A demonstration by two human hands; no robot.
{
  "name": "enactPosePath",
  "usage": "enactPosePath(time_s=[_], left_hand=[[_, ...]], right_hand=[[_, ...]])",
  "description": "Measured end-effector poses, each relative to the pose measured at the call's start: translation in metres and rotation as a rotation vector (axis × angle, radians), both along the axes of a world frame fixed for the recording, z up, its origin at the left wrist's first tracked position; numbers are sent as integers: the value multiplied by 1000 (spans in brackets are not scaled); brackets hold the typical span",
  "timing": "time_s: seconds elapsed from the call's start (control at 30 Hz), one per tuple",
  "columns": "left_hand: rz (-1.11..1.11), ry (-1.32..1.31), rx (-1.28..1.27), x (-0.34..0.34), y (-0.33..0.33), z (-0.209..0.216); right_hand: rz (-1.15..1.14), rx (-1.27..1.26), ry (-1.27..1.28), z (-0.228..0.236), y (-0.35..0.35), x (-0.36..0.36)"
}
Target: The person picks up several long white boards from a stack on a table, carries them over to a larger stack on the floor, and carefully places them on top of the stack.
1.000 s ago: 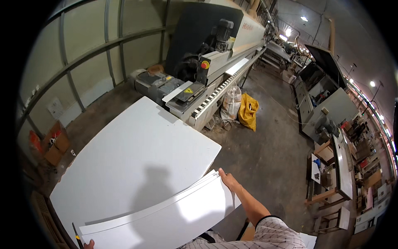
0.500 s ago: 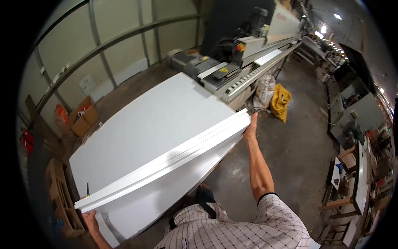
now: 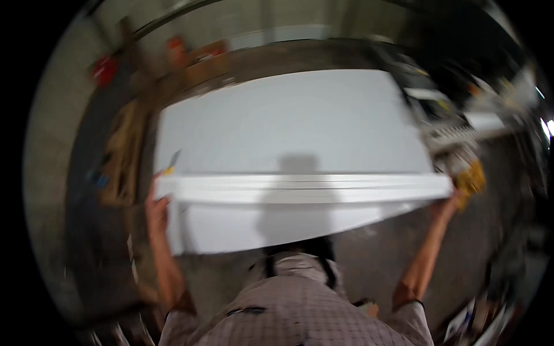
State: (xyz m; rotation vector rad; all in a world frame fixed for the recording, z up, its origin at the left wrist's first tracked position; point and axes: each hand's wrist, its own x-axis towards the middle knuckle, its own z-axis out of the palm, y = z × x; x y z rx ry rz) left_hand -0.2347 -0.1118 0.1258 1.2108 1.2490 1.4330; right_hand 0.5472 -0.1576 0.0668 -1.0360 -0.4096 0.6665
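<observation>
A stack of several long white boards (image 3: 231, 189) spans the view from side to side above a large white panel (image 3: 277, 121). My left hand (image 3: 157, 209) is closed round the stack's left end, with the thumb on the near side. At the other end, my right hand (image 3: 444, 206) is closed round the right corner; most of its fingers are hidden and motion blurs it. Just beyond my left hand, a tool with a yellow handle and thin dark blade (image 3: 172, 164), seemingly a cutter knife, lies on the panel.
A long machine (image 3: 456, 130) stands at the far right, with a yellow sack (image 3: 470, 179) near it. Behind the panel at the left is a cardboard box (image 3: 208, 63). A wooden pallet (image 3: 124, 153) stands to the left, on the dark floor.
My view has swung left, so the stack, slanted before, now runs level across it. Both hands stay on its ends. The machine has shifted toward the right rim.
</observation>
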Motion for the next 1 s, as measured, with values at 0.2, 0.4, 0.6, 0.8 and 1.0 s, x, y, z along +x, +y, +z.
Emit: enactPosePath(time_s=[0.2, 0.4, 0.6, 0.8, 1.0], left_hand=[[-35, -37, -54, 0, 21, -3], [10, -184, 22, 19, -1, -10], [27, -133, 67, 23, 7, -11], [147, -138, 100, 26, 9, -18], [473, -264, 111, 48, -3, -20]], right_hand=[[-50, -101, -126, -6, -25, 52], [-64, -201, -68, -1, -11, 68], [-25, -177, -68, -8, -4, 82], [10, -171, -91, -6, -5, 87], [61, -76, -150, 22, -25, 34]])
